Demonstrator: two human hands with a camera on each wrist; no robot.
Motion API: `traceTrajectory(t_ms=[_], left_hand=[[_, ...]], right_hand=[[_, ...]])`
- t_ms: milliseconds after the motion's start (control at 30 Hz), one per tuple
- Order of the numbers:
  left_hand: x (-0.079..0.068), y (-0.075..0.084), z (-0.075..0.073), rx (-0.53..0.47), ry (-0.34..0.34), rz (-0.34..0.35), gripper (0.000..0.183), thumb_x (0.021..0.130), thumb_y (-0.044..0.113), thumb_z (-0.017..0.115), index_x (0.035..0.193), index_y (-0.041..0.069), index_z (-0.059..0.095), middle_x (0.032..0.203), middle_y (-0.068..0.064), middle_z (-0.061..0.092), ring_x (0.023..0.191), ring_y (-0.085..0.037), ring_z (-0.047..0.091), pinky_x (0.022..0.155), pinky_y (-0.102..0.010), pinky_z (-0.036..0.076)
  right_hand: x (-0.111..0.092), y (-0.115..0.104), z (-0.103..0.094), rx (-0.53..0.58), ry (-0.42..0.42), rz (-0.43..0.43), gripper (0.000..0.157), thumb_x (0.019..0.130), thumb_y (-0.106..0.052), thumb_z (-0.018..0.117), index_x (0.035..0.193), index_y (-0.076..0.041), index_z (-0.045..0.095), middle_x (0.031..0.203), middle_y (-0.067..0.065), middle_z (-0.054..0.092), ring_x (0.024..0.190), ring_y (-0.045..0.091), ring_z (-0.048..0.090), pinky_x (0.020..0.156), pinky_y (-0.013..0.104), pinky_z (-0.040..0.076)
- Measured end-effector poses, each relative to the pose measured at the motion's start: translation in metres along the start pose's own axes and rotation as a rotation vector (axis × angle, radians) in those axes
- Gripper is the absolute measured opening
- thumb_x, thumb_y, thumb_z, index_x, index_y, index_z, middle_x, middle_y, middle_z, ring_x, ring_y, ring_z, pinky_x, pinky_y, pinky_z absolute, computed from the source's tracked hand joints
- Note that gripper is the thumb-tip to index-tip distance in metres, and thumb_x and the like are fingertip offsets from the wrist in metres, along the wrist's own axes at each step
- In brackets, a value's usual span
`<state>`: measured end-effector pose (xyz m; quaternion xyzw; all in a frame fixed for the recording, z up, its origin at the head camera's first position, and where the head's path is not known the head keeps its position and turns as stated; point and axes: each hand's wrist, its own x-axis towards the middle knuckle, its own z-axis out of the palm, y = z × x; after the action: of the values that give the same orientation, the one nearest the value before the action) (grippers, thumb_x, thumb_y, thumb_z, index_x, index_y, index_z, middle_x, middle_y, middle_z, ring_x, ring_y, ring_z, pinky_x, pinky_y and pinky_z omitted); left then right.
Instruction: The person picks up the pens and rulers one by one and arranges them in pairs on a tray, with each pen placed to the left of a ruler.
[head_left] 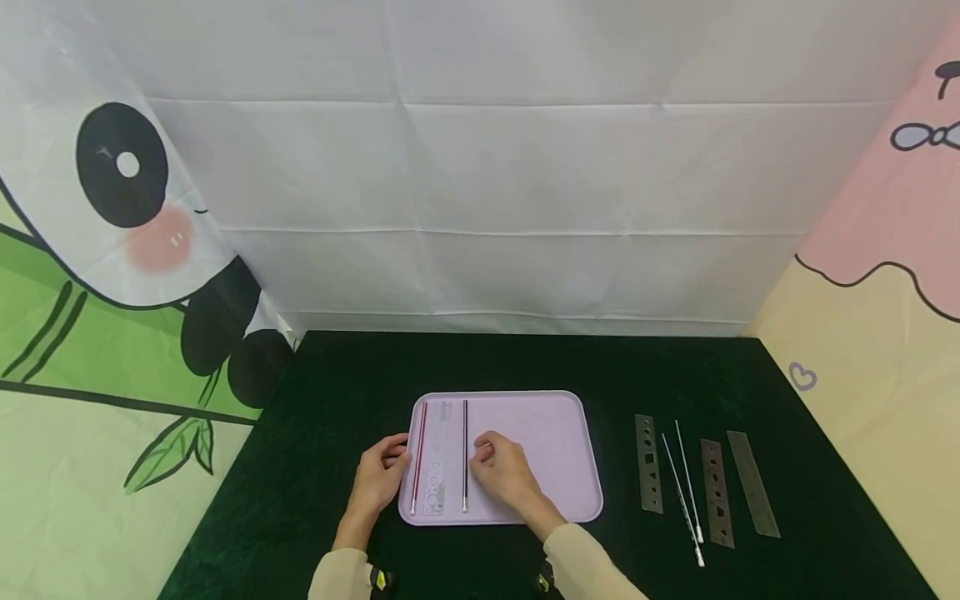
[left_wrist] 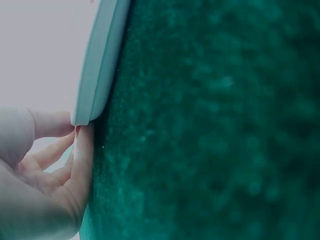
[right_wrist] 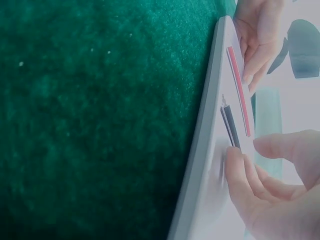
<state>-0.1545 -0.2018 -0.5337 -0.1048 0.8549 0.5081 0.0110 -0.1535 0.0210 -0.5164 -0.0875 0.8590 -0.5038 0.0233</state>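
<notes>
A lilac tray [head_left: 536,458] lies on the dark green cloth. On it, roughly parallel, are a red pencil [head_left: 418,458], a clear stencil ruler [head_left: 435,458] with cut-out shapes, and a black pencil [head_left: 465,483]. My left hand [head_left: 380,475] holds the tray's left rim, thumb on the upper side and fingers against the edge in the left wrist view. Over the tray, my right hand [head_left: 504,471] is just right of the black pencil. The right wrist view shows its fingertips [right_wrist: 234,156] right at that pencil, with the thumb spread apart from them.
Right of the tray lie a grey stencil ruler [head_left: 648,462], two thin silvery sticks [head_left: 686,508] with white ends, a brownish stencil ruler [head_left: 717,492] and a plain grey ruler [head_left: 753,483]. A white curtain [head_left: 525,183] hangs behind the table [head_left: 525,358].
</notes>
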Motion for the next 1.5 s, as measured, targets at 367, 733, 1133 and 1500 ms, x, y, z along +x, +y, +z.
traceTrajectory(t_ms=[367, 733, 1133, 1500], left_hand=[[0.001, 0.0, 0.002, -0.004, 0.008, -0.002, 0.035, 0.103, 0.006, 0.058, 0.138, 0.004, 0.06, 0.119, -0.017, 0.063, 0.098, -0.027, 0.061, 0.085, -0.039, 0.052], [0.0, 0.0, 0.001, 0.003, -0.002, -0.019, 0.036, 0.103, 0.007, 0.058, 0.14, 0.004, 0.059, 0.121, -0.017, 0.063, 0.1, -0.027, 0.061, 0.086, -0.04, 0.052], [-0.001, 0.0, 0.001, 0.005, -0.004, -0.009, 0.037, 0.104, 0.008, 0.057, 0.141, 0.005, 0.058, 0.121, -0.016, 0.063, 0.101, -0.027, 0.061, 0.086, -0.04, 0.052], [-0.001, 0.001, 0.0, 0.016, -0.001, -0.013, 0.037, 0.103, 0.009, 0.058, 0.14, 0.005, 0.059, 0.122, -0.016, 0.063, 0.102, -0.027, 0.061, 0.088, -0.043, 0.052]], right_hand=[[-0.006, 0.007, -0.01, 0.009, -0.005, -0.033, 0.026, 0.091, -0.005, 0.074, 0.114, 0.003, 0.066, 0.096, 0.008, 0.068, 0.082, 0.015, 0.066, 0.075, 0.027, 0.054], [-0.013, 0.012, -0.023, 0.043, 0.018, -0.086, 0.026, 0.093, -0.009, 0.073, 0.115, 0.002, 0.066, 0.101, 0.009, 0.069, 0.088, 0.019, 0.067, 0.08, 0.029, 0.055], [-0.022, 0.019, -0.037, 0.07, 0.008, -0.109, 0.029, 0.098, -0.015, 0.07, 0.121, 0.0, 0.065, 0.11, 0.011, 0.07, 0.096, 0.022, 0.067, 0.087, 0.036, 0.057], [-0.027, 0.026, -0.045, 0.066, 0.038, -0.096, 0.028, 0.097, -0.014, 0.071, 0.12, -0.001, 0.066, 0.11, 0.012, 0.071, 0.096, 0.023, 0.068, 0.088, 0.04, 0.057]])
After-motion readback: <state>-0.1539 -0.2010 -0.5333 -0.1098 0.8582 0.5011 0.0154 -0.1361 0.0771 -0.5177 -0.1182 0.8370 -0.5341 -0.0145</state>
